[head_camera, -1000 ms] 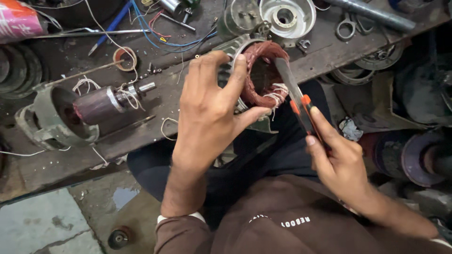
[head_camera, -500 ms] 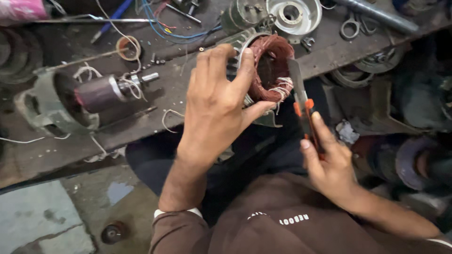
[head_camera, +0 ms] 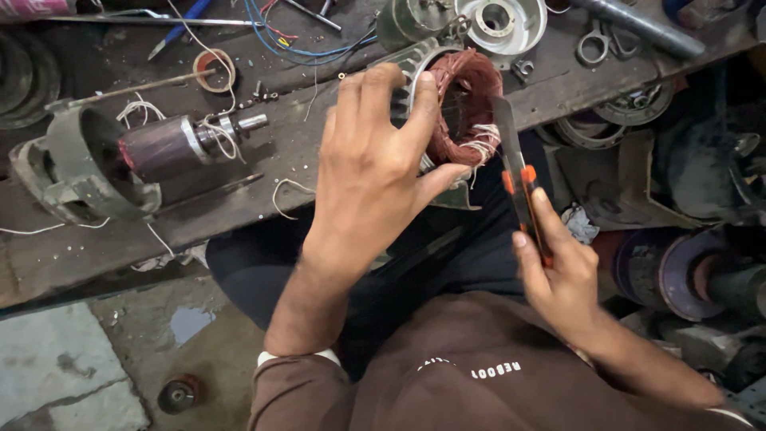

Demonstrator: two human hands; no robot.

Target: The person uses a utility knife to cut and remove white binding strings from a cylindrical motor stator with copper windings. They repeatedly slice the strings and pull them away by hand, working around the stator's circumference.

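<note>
My left hand (head_camera: 375, 168) grips a motor stator (head_camera: 463, 112) with reddish copper windings, holding it tilted at the workbench edge with fingers over its metal housing. White lead wires stick out of the winding on the right side. My right hand (head_camera: 558, 271) holds an orange and black utility knife (head_camera: 515, 172), its blade extended up toward those wires beside the winding.
On the dark workbench (head_camera: 263, 168) lie a motor rotor in its housing (head_camera: 120, 156), a tape roll (head_camera: 214, 68), blue wires (head_camera: 287, 44), a round end cover (head_camera: 499, 24) and scissors (head_camera: 594, 44). More motor parts (head_camera: 678, 271) are stacked at the right. A small wheel (head_camera: 177, 393) lies on the floor.
The view has drifted slightly; the stator and both hands sit a little higher and to the right. The knife blade stays beside the lead wires.
</note>
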